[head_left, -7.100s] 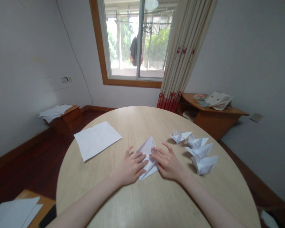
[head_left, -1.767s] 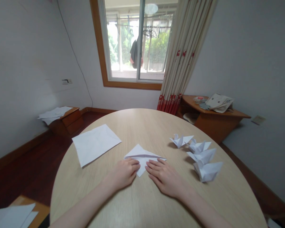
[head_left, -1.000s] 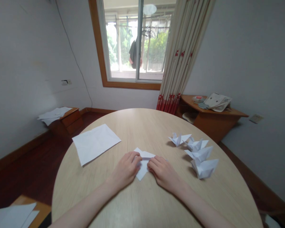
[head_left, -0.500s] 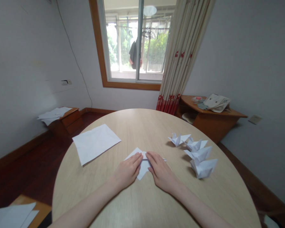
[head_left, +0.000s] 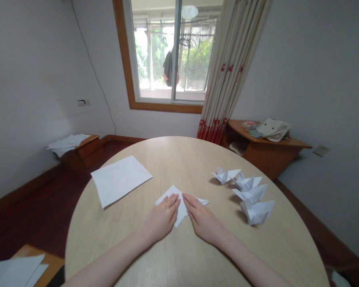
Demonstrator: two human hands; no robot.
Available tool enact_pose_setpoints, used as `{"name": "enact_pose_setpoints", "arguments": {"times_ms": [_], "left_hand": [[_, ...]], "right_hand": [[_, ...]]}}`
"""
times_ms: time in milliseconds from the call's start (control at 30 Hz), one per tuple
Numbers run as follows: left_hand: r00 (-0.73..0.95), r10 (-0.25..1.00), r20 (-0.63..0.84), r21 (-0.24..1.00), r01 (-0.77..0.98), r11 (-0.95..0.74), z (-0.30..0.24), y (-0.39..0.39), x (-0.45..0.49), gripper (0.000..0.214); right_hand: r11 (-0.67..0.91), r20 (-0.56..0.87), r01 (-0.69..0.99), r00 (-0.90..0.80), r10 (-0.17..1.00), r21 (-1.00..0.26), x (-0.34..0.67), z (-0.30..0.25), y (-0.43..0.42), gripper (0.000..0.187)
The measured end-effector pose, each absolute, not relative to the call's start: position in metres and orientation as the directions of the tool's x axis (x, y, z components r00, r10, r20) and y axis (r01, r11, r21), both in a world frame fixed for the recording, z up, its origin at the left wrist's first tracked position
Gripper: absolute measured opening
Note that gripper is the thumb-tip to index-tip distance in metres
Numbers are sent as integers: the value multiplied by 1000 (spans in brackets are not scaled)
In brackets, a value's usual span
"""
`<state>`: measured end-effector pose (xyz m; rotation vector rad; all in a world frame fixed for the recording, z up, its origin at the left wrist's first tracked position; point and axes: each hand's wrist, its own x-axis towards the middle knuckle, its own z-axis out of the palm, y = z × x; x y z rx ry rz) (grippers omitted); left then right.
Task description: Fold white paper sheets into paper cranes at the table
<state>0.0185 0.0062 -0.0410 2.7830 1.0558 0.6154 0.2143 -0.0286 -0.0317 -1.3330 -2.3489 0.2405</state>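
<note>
A white folded paper [head_left: 182,208] lies flat on the round table, with a pointed flap showing out to the right. My left hand [head_left: 162,215] rests on its left half, fingers stretched out and pressed down flat. On the right half lies my right hand [head_left: 202,216], also flat with fingers extended. Both hands cover much of the paper, so some of its folds are hidden. Several folded white paper birds [head_left: 257,209] stand in a slanting row to the right of my right hand.
A stack or sheet of white paper [head_left: 121,180] lies at the table's left. The round wooden table [head_left: 173,153] has a curved edge. Beyond it stand a low cabinet [head_left: 91,153] with papers and a corner desk [head_left: 266,153] with a bag. More paper [head_left: 14,271] sits at lower left.
My fingers have spread slightly apart over the folded paper, baring more of its middle and the flap on the right. The birds and the paper at left have stayed put.
</note>
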Motion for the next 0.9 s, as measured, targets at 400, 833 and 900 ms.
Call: {"name": "enact_pose_setpoints", "arguments": {"times_ms": [400,833,900], "left_hand": [[653,724,220,181,702,-688,-30,-7,27,43],[667,718,201,156,702,-695,-33,-3,26,44],[681,704,202,166,685,-709,-36,-1,25,44]], "right_hand": [[450,109,820,-442,890,-352,213,-33,-25,49],[332,8,923,-337,942,-197,206,-28,-30,54],[298,-14,937,-305,952,-181,205,-27,-30,53]]}}
